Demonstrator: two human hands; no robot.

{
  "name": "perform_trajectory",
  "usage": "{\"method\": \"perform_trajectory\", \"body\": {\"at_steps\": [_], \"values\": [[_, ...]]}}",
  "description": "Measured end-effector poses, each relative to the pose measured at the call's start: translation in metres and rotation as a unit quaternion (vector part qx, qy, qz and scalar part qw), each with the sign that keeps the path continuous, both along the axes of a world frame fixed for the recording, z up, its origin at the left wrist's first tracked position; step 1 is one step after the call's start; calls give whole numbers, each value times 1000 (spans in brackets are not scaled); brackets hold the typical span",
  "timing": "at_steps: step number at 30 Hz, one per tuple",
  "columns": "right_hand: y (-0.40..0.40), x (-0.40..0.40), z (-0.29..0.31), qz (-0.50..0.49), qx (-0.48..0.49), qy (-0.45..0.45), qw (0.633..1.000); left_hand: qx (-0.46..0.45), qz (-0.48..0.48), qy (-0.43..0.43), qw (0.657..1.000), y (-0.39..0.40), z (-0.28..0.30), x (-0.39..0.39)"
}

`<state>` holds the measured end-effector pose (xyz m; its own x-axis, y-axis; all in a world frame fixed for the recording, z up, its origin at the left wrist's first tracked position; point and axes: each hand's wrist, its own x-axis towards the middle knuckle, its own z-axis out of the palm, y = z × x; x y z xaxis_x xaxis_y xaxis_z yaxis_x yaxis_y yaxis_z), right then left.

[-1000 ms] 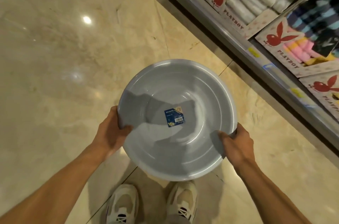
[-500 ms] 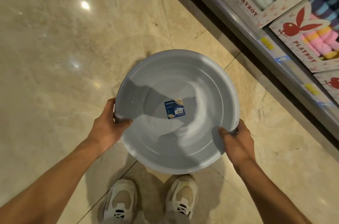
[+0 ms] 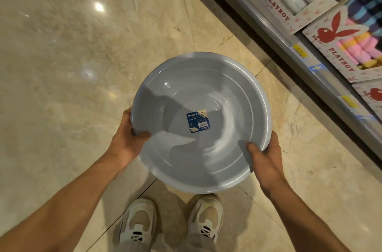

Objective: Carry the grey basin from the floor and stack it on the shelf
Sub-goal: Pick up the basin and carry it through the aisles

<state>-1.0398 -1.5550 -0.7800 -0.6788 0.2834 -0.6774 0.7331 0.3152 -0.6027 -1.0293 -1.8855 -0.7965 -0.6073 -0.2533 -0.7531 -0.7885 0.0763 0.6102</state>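
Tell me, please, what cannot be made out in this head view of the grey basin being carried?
- Fingers of the left hand and right hand: under the grey basin, hidden by its rim.
- Blue label: small print too tiny.
- Shelf: cut off by the frame edge; no stacking spot visible.

Two bare forearms reaching forward and down, left hand [image 3: 128, 138] gripping the basin [image 3: 217, 160] rim, thumb hooked inside, right hand [image 3: 265, 155] gripping the opposite rim, thumb inside, fingers curled beneath, out of sight
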Motion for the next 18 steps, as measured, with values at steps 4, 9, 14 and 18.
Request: {"method": "perform_trajectory", "body": {"at_steps": [4, 9, 14, 18], "values": [[-2, -6, 25, -17, -15, 15, 1000, 41, 26, 38, 998, 2, 35, -9], [-3, -14, 102, -45, -22, 40, 998, 54, -2, 86, 995, -2, 120, -19], [-10, -8, 220, -84, -13, 52, 995, 23, -49, 103, 993, -11, 246, -33], [-14, 1, 333, -115, -19, 83, 990, -6, -71, 132, 989, -13, 357, -41]]}}
